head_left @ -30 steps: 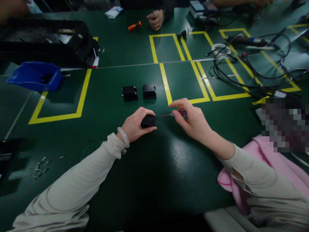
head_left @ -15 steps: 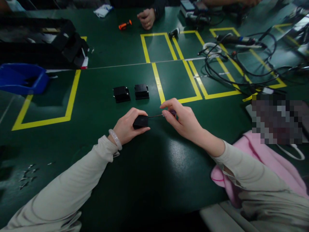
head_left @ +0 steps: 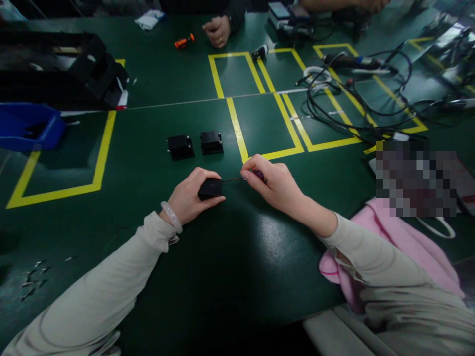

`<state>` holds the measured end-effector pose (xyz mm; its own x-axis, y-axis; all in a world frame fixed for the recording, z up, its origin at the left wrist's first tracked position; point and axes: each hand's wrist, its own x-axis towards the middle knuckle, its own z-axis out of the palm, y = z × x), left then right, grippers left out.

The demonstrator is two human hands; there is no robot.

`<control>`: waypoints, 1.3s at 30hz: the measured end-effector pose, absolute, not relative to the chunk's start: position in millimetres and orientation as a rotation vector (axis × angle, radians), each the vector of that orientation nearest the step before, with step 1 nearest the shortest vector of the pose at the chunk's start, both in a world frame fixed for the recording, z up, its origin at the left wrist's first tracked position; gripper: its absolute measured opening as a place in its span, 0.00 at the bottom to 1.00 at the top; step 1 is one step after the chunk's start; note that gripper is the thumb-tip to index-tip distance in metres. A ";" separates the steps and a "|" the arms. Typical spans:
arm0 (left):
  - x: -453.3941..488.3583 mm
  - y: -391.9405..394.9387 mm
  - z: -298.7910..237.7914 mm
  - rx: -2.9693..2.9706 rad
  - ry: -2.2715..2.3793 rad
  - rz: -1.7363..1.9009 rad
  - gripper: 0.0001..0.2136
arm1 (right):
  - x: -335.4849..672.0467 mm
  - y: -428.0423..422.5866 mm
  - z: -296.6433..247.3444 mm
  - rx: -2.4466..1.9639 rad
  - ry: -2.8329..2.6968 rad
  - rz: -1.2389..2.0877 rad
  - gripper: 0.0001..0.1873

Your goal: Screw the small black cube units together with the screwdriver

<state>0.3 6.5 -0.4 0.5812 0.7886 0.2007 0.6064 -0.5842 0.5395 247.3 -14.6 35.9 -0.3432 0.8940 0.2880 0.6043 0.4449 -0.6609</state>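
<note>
My left hand is closed around a small black box, thumb on the near side and fingers on the far side. In my right hand is a screwdriver, pinched at its dark handle. Its thin shaft points left and meets the right end of the box; the tip itself is too small to make out. Beyond my hands two similar black boxes stand side by side, the left one and the right one, with shiny screws at their ends.
Several loose screws lie at the lower left. A blue bin and a black rack stand at left. Tangled cables and a pink cloth are at right. Across the table rests another person's hand near an orange tool.
The whole view has shifted slightly, so things sit a little further left. My right thumb and fingers have closed together on the screwdriver handle. The box stays in my left hand.
</note>
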 end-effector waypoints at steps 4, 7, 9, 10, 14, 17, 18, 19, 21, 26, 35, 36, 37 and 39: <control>-0.7 6.9 -1.1 2.409 1.117 0.598 0.18 | 247.4 -14.8 36.6 -1.211 -2.052 0.614 0.08; -0.7 6.7 -0.9 2.408 1.124 0.585 0.18 | 247.8 -14.6 36.7 -1.191 -2.036 0.617 0.08; -0.3 6.5 -0.6 2.405 1.127 0.585 0.18 | 248.1 -14.2 37.1 -1.226 -2.048 0.610 0.08; 0.0 6.3 -0.4 2.404 1.128 0.587 0.18 | 248.2 -14.1 37.4 -1.247 -2.055 0.606 0.09; 0.9 6.0 0.3 2.403 1.126 0.591 0.18 | 248.1 -14.6 37.0 -1.241 -2.049 0.593 0.09; 0.9 5.9 0.2 2.408 1.119 0.593 0.18 | 248.5 -15.0 35.7 -1.200 -2.019 0.573 0.10; 0.9 5.8 0.0 2.409 1.117 0.593 0.18 | 248.9 -14.9 35.4 -1.204 -2.019 0.569 0.10; 0.8 5.7 -0.3 2.410 1.116 0.593 0.18 | 249.2 -14.7 35.4 -1.217 -2.028 0.564 0.09; 0.8 5.4 -0.6 2.412 1.108 0.596 0.18 | 249.8 -14.5 35.9 -1.247 -2.054 0.555 0.10; 1.2 4.4 -0.8 2.412 1.086 0.597 0.18 | 249.2 -15.9 36.9 -1.209 -2.030 0.532 0.10; 2.2 2.5 -2.9 2.403 1.070 0.602 0.18 | 250.3 -15.8 36.1 -1.170 -2.027 0.525 0.07; 2.2 2.4 -2.9 2.405 1.066 0.605 0.18 | 250.4 -15.8 36.2 -1.156 -2.022 0.520 0.07; 2.2 2.4 -2.9 2.406 1.062 0.609 0.18 | 250.4 -15.8 36.2 -1.142 -2.017 0.515 0.09; 2.3 2.4 -2.9 2.407 1.055 0.615 0.18 | 250.8 -15.4 35.9 -1.130 -2.011 0.515 0.09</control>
